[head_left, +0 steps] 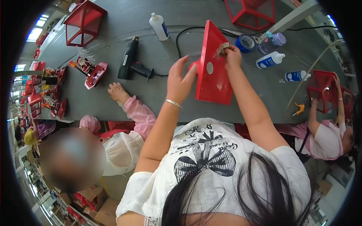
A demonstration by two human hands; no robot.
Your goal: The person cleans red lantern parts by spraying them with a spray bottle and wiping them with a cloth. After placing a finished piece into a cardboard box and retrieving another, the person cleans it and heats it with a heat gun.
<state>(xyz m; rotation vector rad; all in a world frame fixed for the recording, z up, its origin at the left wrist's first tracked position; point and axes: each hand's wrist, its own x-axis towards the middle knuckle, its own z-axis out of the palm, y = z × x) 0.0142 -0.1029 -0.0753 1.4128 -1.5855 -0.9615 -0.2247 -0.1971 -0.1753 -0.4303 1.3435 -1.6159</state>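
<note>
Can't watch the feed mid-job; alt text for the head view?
The right hand holds a crumpled cloth at a tilted red panel, the left hand at the panel's other side. On the gray table are a black heat gun, white bottles, blue tape and red frames; other people are at both sides.
</note>
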